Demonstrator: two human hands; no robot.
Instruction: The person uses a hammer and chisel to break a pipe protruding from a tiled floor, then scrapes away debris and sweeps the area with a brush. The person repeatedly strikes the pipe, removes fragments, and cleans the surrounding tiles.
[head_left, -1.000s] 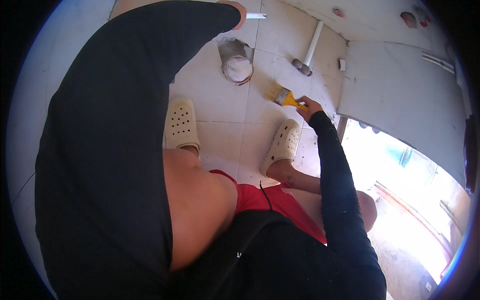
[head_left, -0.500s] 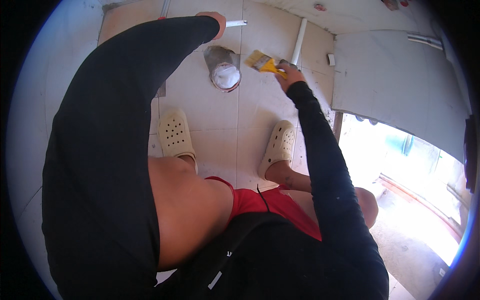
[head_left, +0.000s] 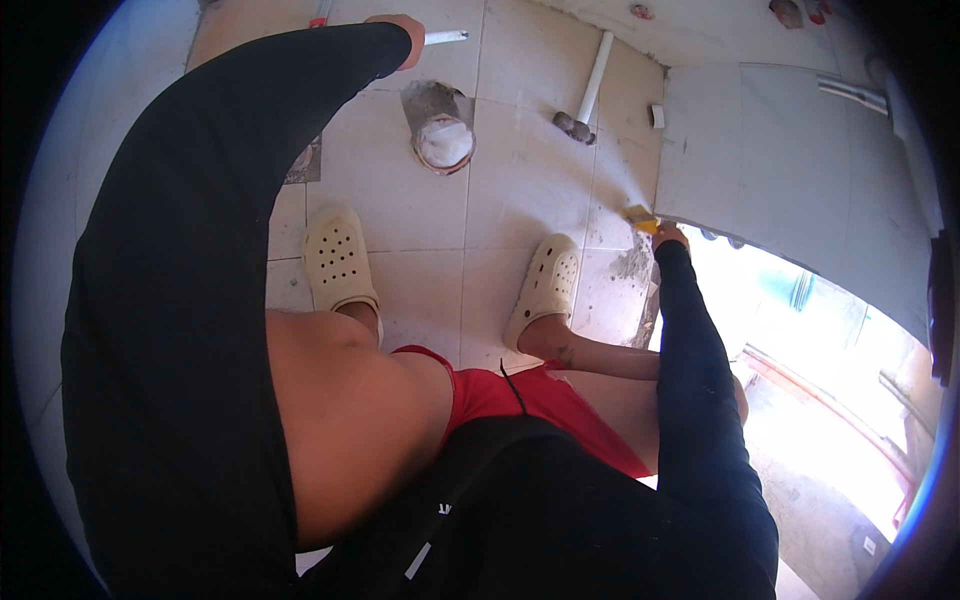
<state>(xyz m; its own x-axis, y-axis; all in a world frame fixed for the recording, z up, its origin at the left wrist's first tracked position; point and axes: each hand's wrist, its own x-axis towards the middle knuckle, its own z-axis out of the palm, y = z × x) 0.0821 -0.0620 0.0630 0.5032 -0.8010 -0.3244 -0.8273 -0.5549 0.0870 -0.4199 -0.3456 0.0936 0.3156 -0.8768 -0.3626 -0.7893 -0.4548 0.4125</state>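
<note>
In my right hand (head_left: pixel 671 238) is a flat paintbrush (head_left: pixel 640 215) with a yellow handle and pale bristles. Its bristles are over the floor tiles by the lower corner of the grey panel, beside the bright opening. My left hand (head_left: pixel 402 40), at the far end of the floor, is closed around a slim white rod (head_left: pixel 445 38) whose end sticks out to the right. My black sleeve hides most of its fingers. Between the hands, a round hole in the tiles (head_left: pixel 443 145) has a whitish filling and a broken, grey upper edge.
A hammer (head_left: pixel 574 127) with a dark head and white handle lies at the far right. My cream clogs (head_left: pixel 340 255) stand on the tiled floor (head_left: pixel 420 290). The grey panel (head_left: pixel 780 150) rises on the right above a bright opening (head_left: pixel 780 290).
My right hand has moved the paintbrush from beside the hammer, right and nearer, to the panel's corner. My left hand has shifted slightly left with the white rod.
</note>
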